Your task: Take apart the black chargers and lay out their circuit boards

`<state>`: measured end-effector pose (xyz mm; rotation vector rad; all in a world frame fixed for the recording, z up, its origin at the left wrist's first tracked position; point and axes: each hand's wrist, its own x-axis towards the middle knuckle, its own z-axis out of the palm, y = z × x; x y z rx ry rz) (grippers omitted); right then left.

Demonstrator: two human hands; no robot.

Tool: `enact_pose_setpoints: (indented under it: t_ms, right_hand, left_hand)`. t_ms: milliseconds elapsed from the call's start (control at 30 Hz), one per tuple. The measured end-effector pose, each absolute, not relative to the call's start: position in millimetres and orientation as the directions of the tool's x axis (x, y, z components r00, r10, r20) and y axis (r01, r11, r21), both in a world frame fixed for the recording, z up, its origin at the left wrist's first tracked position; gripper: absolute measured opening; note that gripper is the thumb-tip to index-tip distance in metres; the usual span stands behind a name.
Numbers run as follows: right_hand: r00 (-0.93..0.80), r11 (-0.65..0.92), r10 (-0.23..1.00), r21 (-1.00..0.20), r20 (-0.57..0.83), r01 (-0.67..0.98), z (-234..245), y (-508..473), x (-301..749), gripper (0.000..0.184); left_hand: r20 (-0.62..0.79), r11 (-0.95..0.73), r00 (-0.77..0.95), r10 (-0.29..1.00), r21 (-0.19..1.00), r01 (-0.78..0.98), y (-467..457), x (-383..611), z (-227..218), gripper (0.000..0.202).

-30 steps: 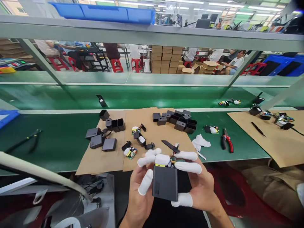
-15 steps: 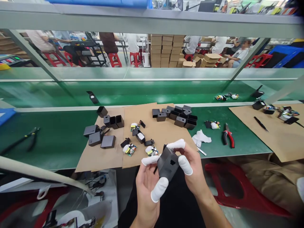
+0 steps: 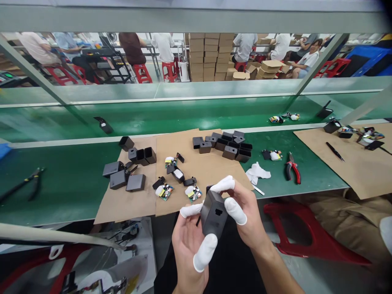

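Observation:
Both my hands hold one dark grey plastic charger housing (image 3: pixel 213 214) in front of my lap, below the bench edge. My left hand (image 3: pixel 190 237) cups it from below, with white finger cots on thumb and forefinger. My right hand (image 3: pixel 243 216) pinches its top and side with cot-covered fingers. A small rectangular port opening faces me. On the brown cardboard sheet (image 3: pixel 208 171) just beyond lie two small circuit boards (image 3: pixel 193 192) and loose black caps (image 3: pixel 176 173).
A heap of empty black housings (image 3: pixel 226 147) lies at the cardboard's far side, and grey closed housings (image 3: pixel 124 177) at left. Red-handled pliers (image 3: pixel 292 169) and a white cloth (image 3: pixel 257 173) lie on the green bench (image 3: pixel 61 183); black pliers (image 3: pixel 24 185) at far left. A red stool (image 3: pixel 306 232) stands right.
A second ago the housing stood upright with a circuit board sticking out of its top; the board now lies on the cardboard, and the housing is turned port side toward me.

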<state>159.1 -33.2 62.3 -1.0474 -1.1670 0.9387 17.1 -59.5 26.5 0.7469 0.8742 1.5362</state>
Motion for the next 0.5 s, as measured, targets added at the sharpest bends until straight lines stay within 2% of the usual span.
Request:
enact_pose_setpoints:
  t_ms: [367, 500]
  right_hand:
    - [0.127, 0.233, 0.967, -0.969, 0.221, -0.086, 57.0, -37.8, 162.2, 0.029]
    - [0.16, 0.222, 0.965, -0.972, 0.208, -0.075, 54.6, -38.3, 161.8, 0.029]
  left_hand:
    - [0.078, -0.117, -0.102, 0.992, 0.876, -0.467, -57.1, 16.6, 36.9, 0.047]
    - [0.022, -0.072, -0.106, 0.994, 0.868, -0.492, -57.4, 16.1, 36.2, 0.046]
